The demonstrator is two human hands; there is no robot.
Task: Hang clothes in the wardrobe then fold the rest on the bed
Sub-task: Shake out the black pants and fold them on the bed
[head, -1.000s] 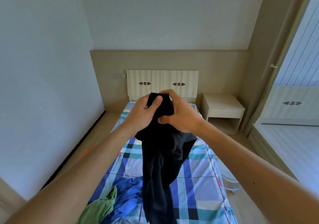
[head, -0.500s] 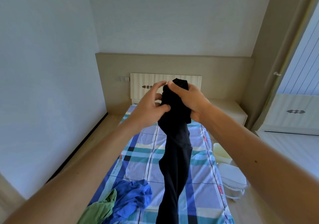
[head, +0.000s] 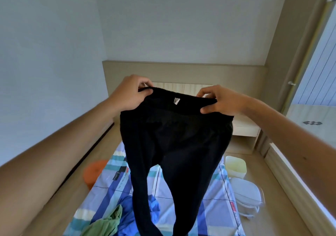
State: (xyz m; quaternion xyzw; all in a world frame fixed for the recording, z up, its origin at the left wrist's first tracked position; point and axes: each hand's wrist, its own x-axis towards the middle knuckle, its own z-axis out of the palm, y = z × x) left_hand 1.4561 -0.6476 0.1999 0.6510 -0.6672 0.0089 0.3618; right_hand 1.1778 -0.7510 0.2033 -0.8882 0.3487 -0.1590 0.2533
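Black trousers [head: 174,144] hang in the air above the bed, spread by the waistband with a small white label at its top middle. My left hand [head: 130,94] pinches the left end of the waistband. My right hand [head: 221,101] grips the right end. Both legs dangle down over the checked blue and white bed sheet [head: 216,195]. A blue garment [head: 127,215] and a green garment [head: 105,225] lie crumpled on the near part of the bed, partly hidden by the trousers.
An orange object [head: 93,172] sits on the floor left of the bed. A pale yellow bin [head: 235,166] and a white tub [head: 246,194] stand on the right. A bedside table [head: 245,126] is beside the headboard. A wardrobe door [head: 316,57] is at the far right.
The hands have moved apart along the waistband, so the bunched black trousers are now spread wide and lifted. The view has tilted, showing more of the floor beside the bed.
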